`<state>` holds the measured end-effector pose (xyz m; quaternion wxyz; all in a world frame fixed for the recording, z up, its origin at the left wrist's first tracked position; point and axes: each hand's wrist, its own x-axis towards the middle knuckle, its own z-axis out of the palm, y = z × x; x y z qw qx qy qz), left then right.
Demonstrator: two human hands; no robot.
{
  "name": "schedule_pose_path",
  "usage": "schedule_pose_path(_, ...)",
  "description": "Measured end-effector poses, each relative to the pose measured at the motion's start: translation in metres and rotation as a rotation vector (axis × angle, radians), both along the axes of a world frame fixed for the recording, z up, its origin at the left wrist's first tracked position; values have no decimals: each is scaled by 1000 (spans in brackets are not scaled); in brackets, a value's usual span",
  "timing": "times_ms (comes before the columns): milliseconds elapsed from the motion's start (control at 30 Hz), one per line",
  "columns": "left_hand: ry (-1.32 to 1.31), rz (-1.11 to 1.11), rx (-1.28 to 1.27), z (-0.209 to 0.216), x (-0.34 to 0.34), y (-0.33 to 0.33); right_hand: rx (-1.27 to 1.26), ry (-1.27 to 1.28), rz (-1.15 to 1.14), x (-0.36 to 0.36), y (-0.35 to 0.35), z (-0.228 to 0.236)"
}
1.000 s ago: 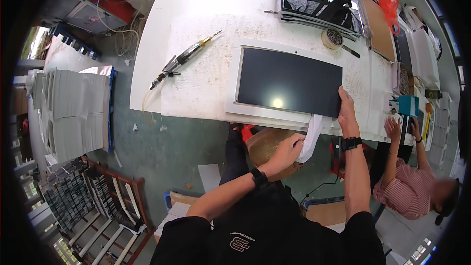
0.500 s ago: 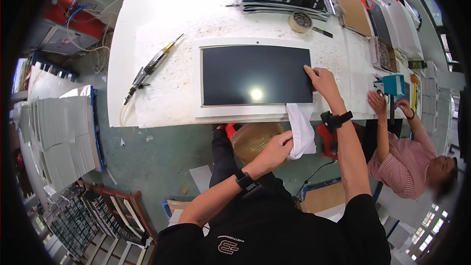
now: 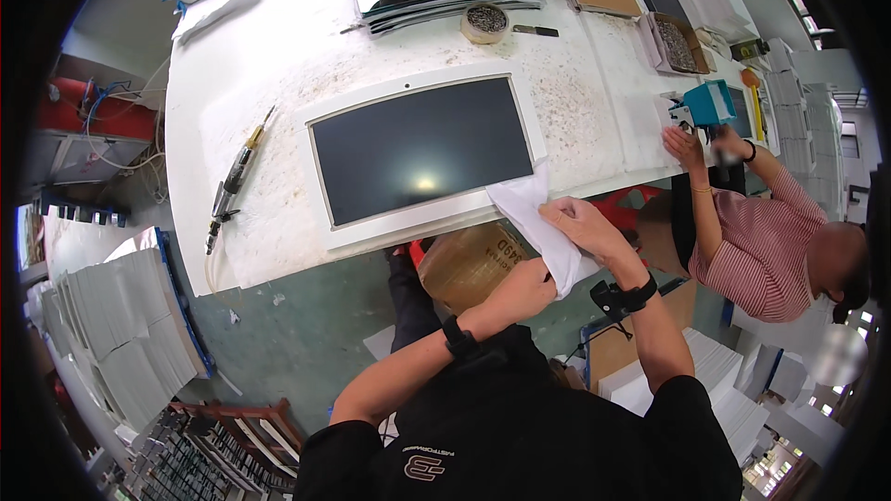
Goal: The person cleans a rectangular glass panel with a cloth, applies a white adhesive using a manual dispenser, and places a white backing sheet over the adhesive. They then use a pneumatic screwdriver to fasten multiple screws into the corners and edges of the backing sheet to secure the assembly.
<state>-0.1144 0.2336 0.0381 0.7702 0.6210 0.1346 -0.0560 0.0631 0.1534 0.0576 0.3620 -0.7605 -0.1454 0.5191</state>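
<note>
White cloth (image 3: 527, 202) clenched in left hand (image 3: 535, 286), pinched by right hand (image 3: 585, 223); framed screen (image 3: 422, 148), beyond the fingers, might slide if cloth snags its corner.

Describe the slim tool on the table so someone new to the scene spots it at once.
On the white table, find the dark panel in its white frame. Left of that lies a slim, dark, slanted tool with a gold-coloured section near its thin tip. A pale hose at its lower end sets it apart from the flat panel.
</note>
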Motion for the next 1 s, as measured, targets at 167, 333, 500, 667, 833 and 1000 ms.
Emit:
schedule_pose_path(167,-2,-63,293,-1,-18,2,-61,344,-3,-22,2,-17)
schedule_pose_path(333,42,158,904,-8,-56,73,32,463,-196,-19,11,3)
schedule_pose_path(500,15,325,1325,-36,-58,126,20,529,-235,-23,18,18)
schedule_pose_path(667,22,357,1326,-50,-52,127,-2,524,-222,-22,20,46)
schedule_pose_path(833,32,421,1320,-52,-41,126,-46,440,-144,-25,4,89)
schedule_pose_path(1000,0,519,1057,-37,-36,123,-7,289,-93,-29,-29,113)
